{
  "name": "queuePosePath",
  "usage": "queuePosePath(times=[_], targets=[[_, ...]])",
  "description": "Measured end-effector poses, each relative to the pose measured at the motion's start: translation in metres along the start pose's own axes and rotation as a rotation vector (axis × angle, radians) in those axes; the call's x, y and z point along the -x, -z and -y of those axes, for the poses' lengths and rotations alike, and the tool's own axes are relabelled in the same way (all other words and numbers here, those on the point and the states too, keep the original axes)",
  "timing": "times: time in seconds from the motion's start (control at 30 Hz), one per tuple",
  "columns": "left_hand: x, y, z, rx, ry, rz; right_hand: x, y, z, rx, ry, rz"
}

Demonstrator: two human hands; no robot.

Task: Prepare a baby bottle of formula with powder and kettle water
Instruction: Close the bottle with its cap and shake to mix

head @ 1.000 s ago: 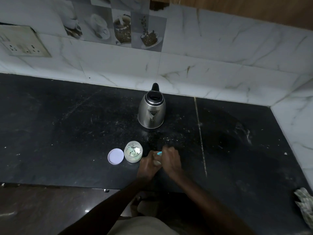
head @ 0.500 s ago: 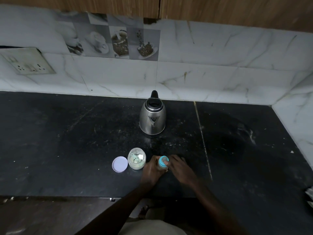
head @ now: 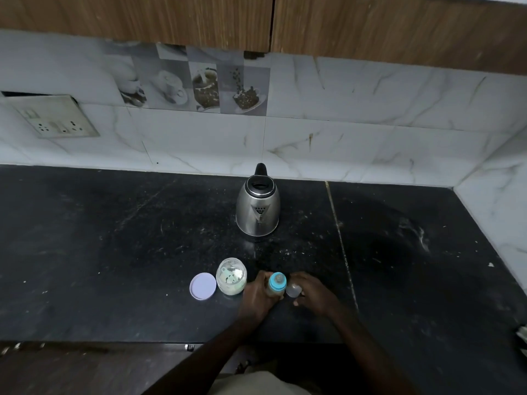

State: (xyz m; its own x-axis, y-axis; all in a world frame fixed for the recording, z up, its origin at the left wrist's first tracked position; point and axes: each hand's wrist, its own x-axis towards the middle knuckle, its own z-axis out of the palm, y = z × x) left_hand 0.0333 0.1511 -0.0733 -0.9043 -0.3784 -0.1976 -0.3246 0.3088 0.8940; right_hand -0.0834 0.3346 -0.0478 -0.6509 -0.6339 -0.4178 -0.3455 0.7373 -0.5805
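Note:
A baby bottle (head: 277,283) with a blue collar and teat stands near the counter's front edge. My left hand (head: 258,297) grips its body. Just to its right, my right hand (head: 313,293) holds a small clear cap (head: 293,290) off the bottle. An open glass jar of pale powder (head: 231,276) stands left of the bottle, and its lilac lid (head: 202,286) lies flat beside it. A steel kettle (head: 258,208) with a black handle stands farther back, its spout facing me.
The black stone counter (head: 114,238) runs to a marble-tiled wall at the back and right. A socket plate (head: 54,116) is on the wall at left. Wooden cabinets (head: 370,27) hang above. A crumpled cloth (head: 523,337) shows at the right edge.
My right hand has lifted the clear cap off the bottle's top and moved it to the right, baring the blue teat. The camera has tilted up.

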Motion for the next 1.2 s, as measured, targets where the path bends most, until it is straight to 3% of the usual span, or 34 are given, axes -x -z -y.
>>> queuePosePath(times=[0.23,0.37,0.53,0.77,1.2], targets=[[-0.005,-0.003,0.005,-0.057,0.001,-0.005,0.017,0.045,0.04,-0.168,0.075,-0.469],[-0.006,-0.006,0.006,-0.082,0.018,-0.025,0.022,0.065,0.072,-0.096,0.224,-0.332],[-0.003,-0.007,0.006,-0.075,0.01,-0.031,0.021,0.039,0.09,0.203,0.211,-0.201],[-0.005,-0.01,0.015,-0.073,-0.018,-0.051,0.015,0.023,0.095,0.362,0.233,-0.126],[-0.006,-0.008,0.01,-0.098,0.003,-0.032,0.011,0.001,0.086,0.33,0.14,-0.206]])
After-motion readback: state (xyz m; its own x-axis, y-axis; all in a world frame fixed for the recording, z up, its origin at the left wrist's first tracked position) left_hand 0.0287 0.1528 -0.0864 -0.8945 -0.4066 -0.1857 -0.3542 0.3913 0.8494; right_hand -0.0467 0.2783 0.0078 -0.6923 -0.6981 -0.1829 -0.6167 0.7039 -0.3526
